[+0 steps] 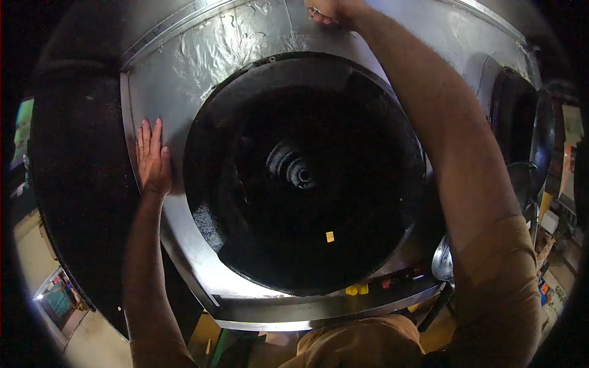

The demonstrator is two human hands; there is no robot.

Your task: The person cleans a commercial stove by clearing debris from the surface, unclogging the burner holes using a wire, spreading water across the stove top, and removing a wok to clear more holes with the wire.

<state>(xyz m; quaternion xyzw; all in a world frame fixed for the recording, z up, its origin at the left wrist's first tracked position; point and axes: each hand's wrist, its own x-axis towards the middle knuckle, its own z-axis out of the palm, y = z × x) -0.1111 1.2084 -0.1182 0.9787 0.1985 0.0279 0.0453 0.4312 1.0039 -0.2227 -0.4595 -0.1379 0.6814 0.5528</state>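
A large round black pan or plate with faint rings near its middle fills the centre of a metal counter. On the metal left of the black round, my left hand lies flat, its fingers stretched out and holding nothing. Beyond the far edge of the round, my right hand is at the top of the view with its fingers curled. Something small and shiny shows at its fingertips, too small to name. A small yellow piece shows on the near part of the black round.
At the right stand dark pans. A metal ladle or spoon lies near my right arm. Yellow and red items sit along the counter's near edge. A dark round surface is at the left.
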